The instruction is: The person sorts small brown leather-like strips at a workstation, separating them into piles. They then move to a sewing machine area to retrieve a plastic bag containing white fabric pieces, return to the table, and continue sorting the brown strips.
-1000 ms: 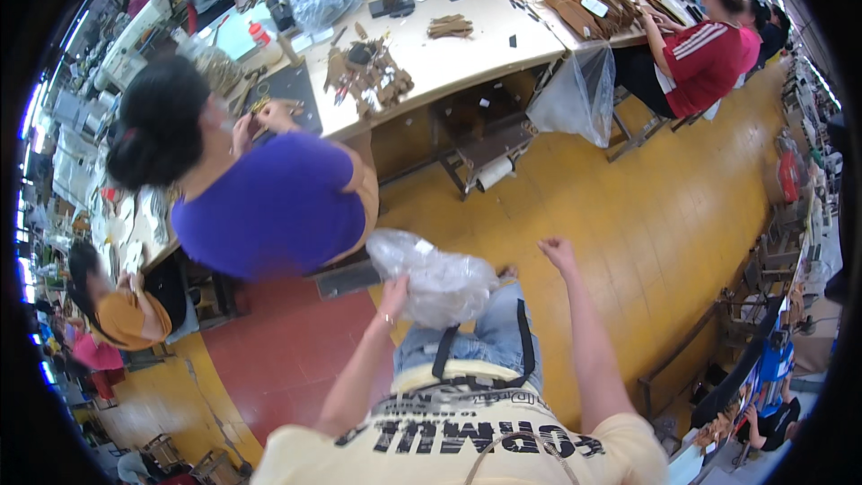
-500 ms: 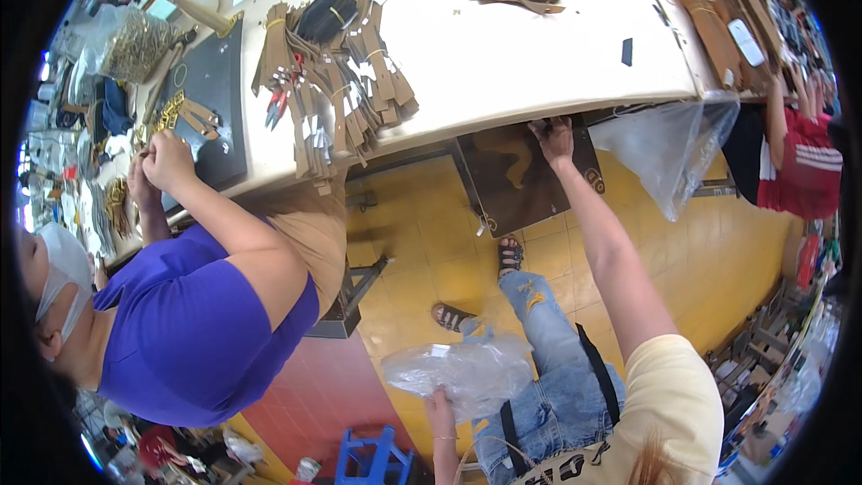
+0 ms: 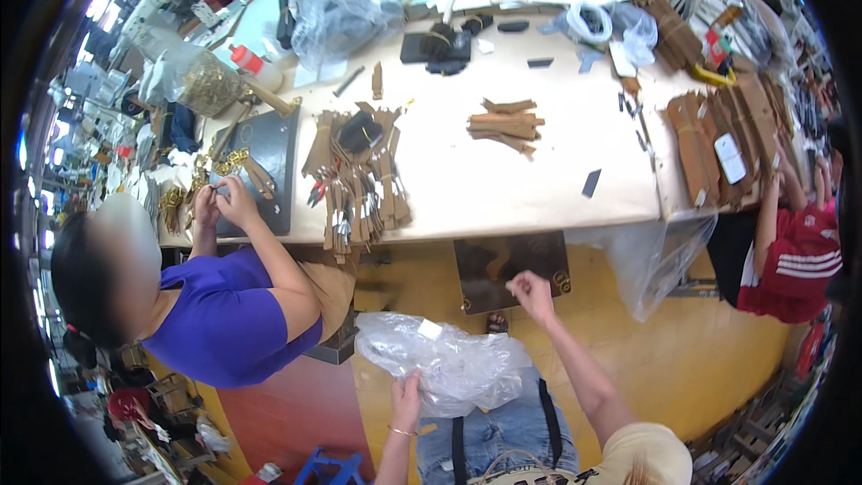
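Observation:
Low in front of me, my left hand [image 3: 407, 400] grips a crumpled clear plastic bag [image 3: 467, 375] by its near left side; a small white label shows on the bag. My right hand [image 3: 533, 296] is in the air over a dark brown board [image 3: 479, 280] under the table's front edge. Its thumb and fingers are pinched together, and I cannot make out what, if anything, is between them. On the table beyond lie a loose pile of brown straps [image 3: 505, 126] and, to the left, bundles of brown straps with white tags [image 3: 392, 193].
At left a person in a purple top [image 3: 238, 319] works over a dark mat [image 3: 269, 148]. On the right, a person in a red shirt [image 3: 795, 260] stands by stacked brown pieces [image 3: 691, 148]. A clear plastic sheet [image 3: 642, 269] hangs off the table edge. A blue stool [image 3: 328, 467] stands low left.
My right hand has come back from under the table edge toward me, its fingers now pinched. My left hand has raised the bag slightly. My view has tilted up, showing more of the table.

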